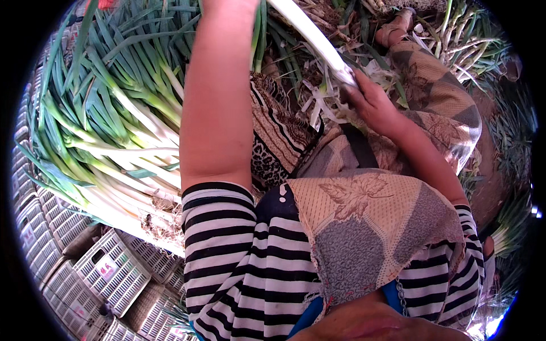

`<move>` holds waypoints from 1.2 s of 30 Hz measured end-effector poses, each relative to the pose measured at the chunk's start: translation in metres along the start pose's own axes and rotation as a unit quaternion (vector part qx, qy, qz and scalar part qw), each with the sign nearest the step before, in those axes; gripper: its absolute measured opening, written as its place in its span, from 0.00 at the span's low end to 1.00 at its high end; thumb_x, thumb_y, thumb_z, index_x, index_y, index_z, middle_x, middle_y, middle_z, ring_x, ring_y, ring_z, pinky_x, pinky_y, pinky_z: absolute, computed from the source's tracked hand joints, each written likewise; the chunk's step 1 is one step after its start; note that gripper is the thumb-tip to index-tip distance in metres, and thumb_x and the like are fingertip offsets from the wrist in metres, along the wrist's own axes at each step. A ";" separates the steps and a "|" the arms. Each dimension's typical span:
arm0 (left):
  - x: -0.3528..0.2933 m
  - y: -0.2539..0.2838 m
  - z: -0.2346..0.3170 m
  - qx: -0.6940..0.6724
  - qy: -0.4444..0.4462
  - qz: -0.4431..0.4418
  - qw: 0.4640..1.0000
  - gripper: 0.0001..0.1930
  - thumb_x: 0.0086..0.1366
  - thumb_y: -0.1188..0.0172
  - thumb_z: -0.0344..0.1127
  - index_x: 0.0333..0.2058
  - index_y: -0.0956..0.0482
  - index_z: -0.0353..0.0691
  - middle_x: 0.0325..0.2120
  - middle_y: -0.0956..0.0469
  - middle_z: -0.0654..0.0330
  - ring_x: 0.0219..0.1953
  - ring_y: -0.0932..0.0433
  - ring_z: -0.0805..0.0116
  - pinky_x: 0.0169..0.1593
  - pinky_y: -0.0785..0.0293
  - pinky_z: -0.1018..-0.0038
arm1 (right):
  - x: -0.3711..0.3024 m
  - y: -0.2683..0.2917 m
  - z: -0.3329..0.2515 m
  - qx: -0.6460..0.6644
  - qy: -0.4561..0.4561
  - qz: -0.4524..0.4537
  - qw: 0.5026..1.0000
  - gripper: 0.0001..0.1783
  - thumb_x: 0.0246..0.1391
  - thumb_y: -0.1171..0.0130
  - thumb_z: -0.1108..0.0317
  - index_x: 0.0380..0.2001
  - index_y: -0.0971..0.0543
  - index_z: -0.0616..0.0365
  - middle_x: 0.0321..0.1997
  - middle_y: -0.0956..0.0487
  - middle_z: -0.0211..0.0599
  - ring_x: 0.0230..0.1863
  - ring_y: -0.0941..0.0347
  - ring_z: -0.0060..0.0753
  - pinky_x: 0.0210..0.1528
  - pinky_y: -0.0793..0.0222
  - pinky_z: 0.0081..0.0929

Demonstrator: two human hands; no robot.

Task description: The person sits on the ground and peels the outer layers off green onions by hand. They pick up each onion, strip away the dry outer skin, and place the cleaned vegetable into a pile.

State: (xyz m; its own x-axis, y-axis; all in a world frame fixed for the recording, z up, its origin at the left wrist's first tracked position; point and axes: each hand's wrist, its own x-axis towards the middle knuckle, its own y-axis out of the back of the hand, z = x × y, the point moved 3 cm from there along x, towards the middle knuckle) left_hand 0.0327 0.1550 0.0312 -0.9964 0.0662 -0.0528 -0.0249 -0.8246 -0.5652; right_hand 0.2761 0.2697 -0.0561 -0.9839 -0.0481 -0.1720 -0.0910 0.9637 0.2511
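Right hand [375, 105]: I see its fingers closed around the lower, white end of a leek [314, 37]; I read the low grip as a way to steady that end and leave the shaft free.
Left hand: past my upper edge, so I cannot tell whether it grips anything. Its forearm [219, 96] reaches straight up the view, wrist well apart from the right hand, perhaps toward the leek's far end.
Leek: slanting up and left from the right hand and out of my view, lifted over the litter, likely to keep it off the scraps.
Scraps [324, 102]: pale strips of skin just beside the right hand, about where bits would drop from that spot.
Pile [128, 113]: many leeks left of the forearm, roots toward me, leaves away; lying one way, they look easy to pick up singly.
Cloths: one [352, 233] hangs over the striped shirt [256, 261], another [281, 136] lies over the lap, both probably against dirt.
Crates [111, 273]: pale, slatted, lower left, beyond the pile's root ends and seemingly out of the hands' way.
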 end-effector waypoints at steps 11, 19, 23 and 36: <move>0.033 0.033 0.023 0.025 0.041 -0.049 0.998 0.15 0.60 0.46 0.47 0.23 0.37 0.47 0.12 0.44 0.72 0.10 0.47 0.81 0.13 0.52 0.83 | 0.002 0.008 -0.043 -0.033 0.083 0.013 0.996 0.09 0.57 0.55 0.69 0.38 0.31 0.63 0.19 0.31 0.45 0.21 0.33 0.37 0.26 0.37 0.29; 0.069 0.127 0.076 0.149 -0.059 0.179 0.971 0.15 0.61 0.48 0.48 0.28 0.35 0.42 0.15 0.41 0.66 0.12 0.44 0.76 0.13 0.46 0.81 | -0.126 0.045 0.025 -0.171 -0.035 -0.013 0.985 0.08 0.55 0.53 0.69 0.32 0.30 0.64 0.22 0.30 0.49 0.24 0.30 0.43 0.28 0.37 0.34; 0.056 0.120 0.076 0.039 -0.040 0.023 0.998 0.16 0.62 0.50 0.48 0.20 0.38 0.47 0.13 0.41 0.68 0.11 0.44 0.79 0.13 0.48 0.85 | -0.137 0.052 0.026 -0.165 -0.143 0.084 0.972 0.10 0.54 0.53 0.67 0.31 0.29 0.64 0.25 0.27 0.52 0.27 0.30 0.52 0.30 0.35 0.34; -0.012 0.015 0.049 -0.332 0.174 -0.434 0.819 0.12 0.53 0.52 0.37 0.14 0.41 0.44 0.11 0.41 0.67 0.13 0.40 0.74 0.16 0.41 0.79 | -0.056 0.033 -0.039 -0.300 0.162 0.074 0.937 0.14 0.53 0.51 0.68 0.41 0.29 0.64 0.39 0.28 0.49 0.44 0.32 0.49 0.48 0.39 0.36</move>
State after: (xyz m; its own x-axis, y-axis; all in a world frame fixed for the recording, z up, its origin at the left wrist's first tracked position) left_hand 0.0404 0.1144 0.0641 -0.5395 0.7175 0.4406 -0.5477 0.0984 -0.8309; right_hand 0.3217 0.2935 -0.0008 -0.9788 -0.0966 0.1806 0.0757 0.6488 0.7572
